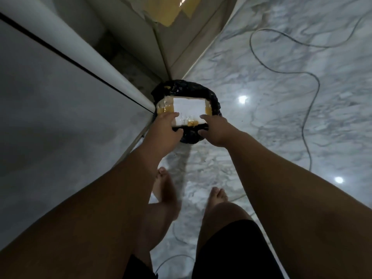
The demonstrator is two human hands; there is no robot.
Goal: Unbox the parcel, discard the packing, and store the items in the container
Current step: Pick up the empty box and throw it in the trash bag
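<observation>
Both hands grip one flat, rectangular parcel packing piece (189, 111), white-faced with glossy amber tape patches at its corners and near edge. The left hand (167, 131) clasps its 8 o'clock corner, fingers curled over the top; the right hand (214, 130) pinches the 4 o'clock corner, thumb underneath. The piece sits over the mouth of a bin lined with a crinkled black plastic bag (213, 97), on polished veined marble floor (281, 87). A thin grey cable (314, 77) loops at 2 o'clock.
</observation>
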